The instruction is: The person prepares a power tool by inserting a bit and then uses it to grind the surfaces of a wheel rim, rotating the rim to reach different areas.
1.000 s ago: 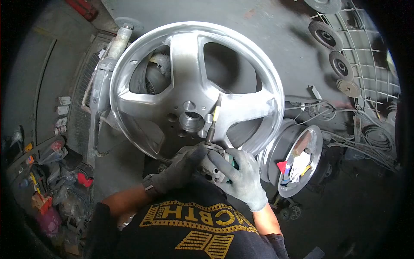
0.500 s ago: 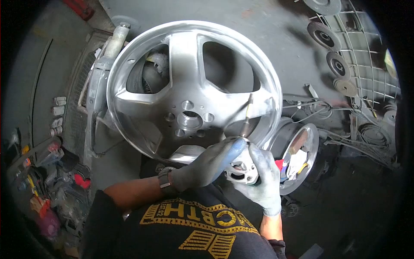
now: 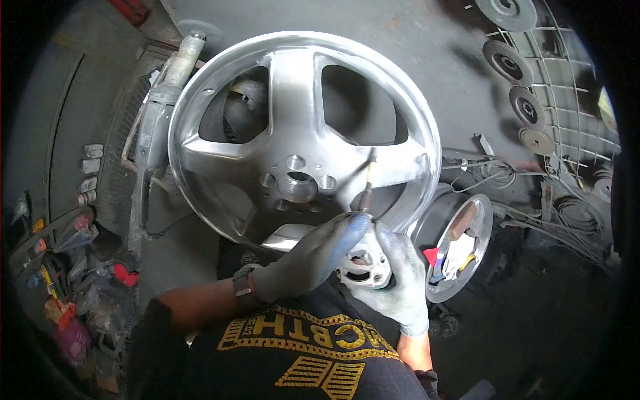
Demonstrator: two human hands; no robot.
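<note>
In the head view my left hand (image 3: 317,250), in a grey glove with a watch at the wrist, is closed at the lower end of a slim dark rod-like tool (image 3: 369,183). The rod points away from me, over the wheel, and has a pale yellowish band. My right hand (image 3: 403,283), also gloved, wraps a light grey cast metal part (image 3: 363,267) with several holes. Its thumb and fingers lie close to the left fingertips. Whether the rod is fixed to the cast part is hidden. Just beyond both hands lies a large silver five-spoke wheel rim (image 3: 293,100).
A grinder-like power tool (image 3: 157,127) lies left of the rim. To the right, another wheel rim (image 3: 485,263) holds tools and papers. Abrasive discs (image 3: 508,63) hang on a wire rack (image 3: 567,87). Cables (image 3: 507,173) run along the right; assorted clutter (image 3: 100,300) lies at lower left.
The rod's tip has swung slightly left and is more upright. Both hands, with the cast part, have shifted a little left, while the whole scene sits slightly further right in view.
</note>
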